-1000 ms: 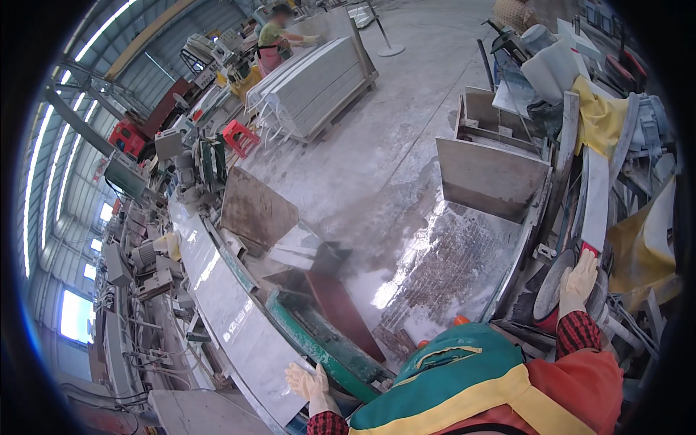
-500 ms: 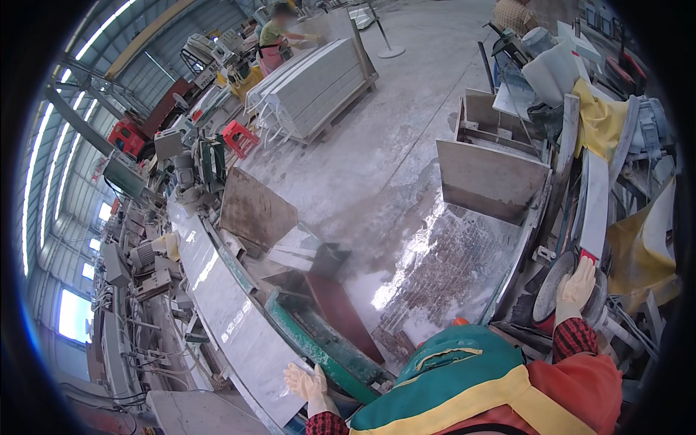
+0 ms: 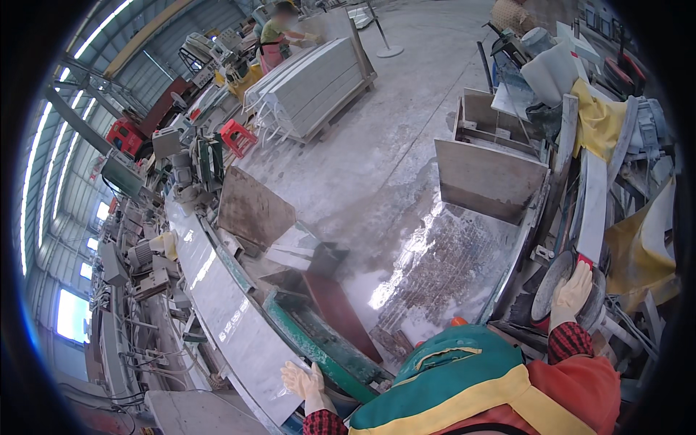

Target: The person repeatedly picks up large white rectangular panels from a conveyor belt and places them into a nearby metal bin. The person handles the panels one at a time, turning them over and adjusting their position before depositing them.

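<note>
My left hand (image 3: 301, 380), in a cream glove, lies flat with its fingers stretched out on a long glossy pale stone slab (image 3: 243, 330). The slab runs away from me along a machine bed on the left. On the right, my gloved right hand (image 3: 571, 293) reaches out with straight fingers. Its fingertips touch the red near end of a narrow white strip (image 3: 593, 210). Beneath that hand is a round grey wheel or disc (image 3: 549, 288). The contact under the right fingers is partly hidden.
A green machine rail (image 3: 312, 348) curves beside the slab. Brown boards (image 3: 489, 181) stand on the right, another board (image 3: 255, 206) on the left. Wet floor (image 3: 449, 268) lies between. Farther off, a person (image 3: 274, 36) stands by stacked pale slabs (image 3: 315, 87); a red stool (image 3: 236, 138) is nearby.
My right hand and the red end of the white strip have shifted very slightly toward me. The left hand stays on the slab, nearly unmoved.
</note>
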Tool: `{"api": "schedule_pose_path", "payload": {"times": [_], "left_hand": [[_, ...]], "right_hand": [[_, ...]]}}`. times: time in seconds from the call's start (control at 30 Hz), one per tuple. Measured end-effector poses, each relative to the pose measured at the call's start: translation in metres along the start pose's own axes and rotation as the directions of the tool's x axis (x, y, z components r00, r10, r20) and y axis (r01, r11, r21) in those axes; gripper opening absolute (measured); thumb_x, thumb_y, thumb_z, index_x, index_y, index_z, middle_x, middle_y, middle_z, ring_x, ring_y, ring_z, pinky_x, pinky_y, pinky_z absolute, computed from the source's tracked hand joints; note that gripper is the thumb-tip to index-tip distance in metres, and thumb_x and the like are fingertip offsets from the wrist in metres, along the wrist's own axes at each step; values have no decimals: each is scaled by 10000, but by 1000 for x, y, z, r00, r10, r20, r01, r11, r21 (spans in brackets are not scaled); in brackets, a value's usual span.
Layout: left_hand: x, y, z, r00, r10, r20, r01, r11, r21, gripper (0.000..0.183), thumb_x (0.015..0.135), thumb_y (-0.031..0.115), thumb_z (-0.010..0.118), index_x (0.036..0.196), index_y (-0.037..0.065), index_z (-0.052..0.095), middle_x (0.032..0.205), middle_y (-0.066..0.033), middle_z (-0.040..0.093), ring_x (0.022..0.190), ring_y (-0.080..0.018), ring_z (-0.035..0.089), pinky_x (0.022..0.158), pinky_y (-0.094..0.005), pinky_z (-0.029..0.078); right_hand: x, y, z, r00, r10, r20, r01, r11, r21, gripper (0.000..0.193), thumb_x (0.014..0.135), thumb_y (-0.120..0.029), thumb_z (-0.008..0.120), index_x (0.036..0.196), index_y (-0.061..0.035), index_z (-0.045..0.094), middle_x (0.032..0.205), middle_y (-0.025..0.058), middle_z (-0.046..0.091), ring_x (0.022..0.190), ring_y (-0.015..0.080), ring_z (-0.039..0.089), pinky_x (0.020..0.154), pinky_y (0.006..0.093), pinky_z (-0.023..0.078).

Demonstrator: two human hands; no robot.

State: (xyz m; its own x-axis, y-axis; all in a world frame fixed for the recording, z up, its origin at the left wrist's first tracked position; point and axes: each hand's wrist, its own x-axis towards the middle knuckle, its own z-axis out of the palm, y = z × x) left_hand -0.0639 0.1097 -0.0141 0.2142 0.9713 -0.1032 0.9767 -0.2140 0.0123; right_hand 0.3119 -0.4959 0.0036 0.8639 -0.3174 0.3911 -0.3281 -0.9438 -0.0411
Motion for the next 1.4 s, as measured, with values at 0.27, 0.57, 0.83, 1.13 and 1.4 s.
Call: {"api": "schedule_pose_path", "payload": {"times": [0.27, 0.57, 0.83, 1.13, 1.4], "left_hand": [[-2, 9, -13, 1000, 3, 10, -2, 1000, -31, 994, 854, 520, 693, 1579, 42, 210, 1620, -288, 202, 1490, -469, 189, 1213, -542, 146], [-1, 12, -20, 999, -33, 39, 34, 999, -10, 989, 860, 543, 675, 1590, 71, 205, 1634, -268, 179, 1505, -447, 165, 1227, -519, 135], [-1, 11, -28, 999, -34, 28, 43, 905, -423, 857, 917, 483, 625, 1577, 75, 262, 1623, -253, 232, 1513, -403, 174, 1233, -489, 134], [3, 14, 5, 985, 140, -104, -164, 947, -277, 802, 911, 377, 652, 1554, 49, 302, 1598, -260, 282, 1479, -417, 244, 1224, -492, 167], [-3, 28, 0, 989, 104, -107, -132, 943, -305, 728, 926, 356, 627, 1536, 66, 355, 1560, -235, 361, 1430, -406, 338, 1197, -479, 241]], "right_hand": [[-9, 1, 0, 999, -12, -32, 11, 1000, -18, 727, 874, -168, 631, 1530, -77, 332, 1552, 170, 382, 1438, 367, 348, 1196, 474, 264], [-20, -4, -13, 1000, 14, 12, -14, 999, -31, 748, 875, -262, 679, 1522, -73, 355, 1528, 177, 417, 1427, 350, 368, 1203, 470, 246], [57, 40, 16, 992, 97, -84, -87, 989, 122, 751, 851, -489, 715, 1437, -87, 475, 1415, 221, 508, 1260, 403, 492, 1065, 497, 399], [99, 13, 0, 869, 304, 390, -370, 923, 103, 931, 790, -408, 781, 1560, -183, 308, 1584, 199, 289, 1391, 402, 410, 1136, 495, 384], [109, 23, 15, 777, 423, 465, -493, 869, 33, 1039, 677, -260, 797, 1575, -206, 278, 1461, 228, 446, 1363, 384, 466, 1111, 487, 418]]}}
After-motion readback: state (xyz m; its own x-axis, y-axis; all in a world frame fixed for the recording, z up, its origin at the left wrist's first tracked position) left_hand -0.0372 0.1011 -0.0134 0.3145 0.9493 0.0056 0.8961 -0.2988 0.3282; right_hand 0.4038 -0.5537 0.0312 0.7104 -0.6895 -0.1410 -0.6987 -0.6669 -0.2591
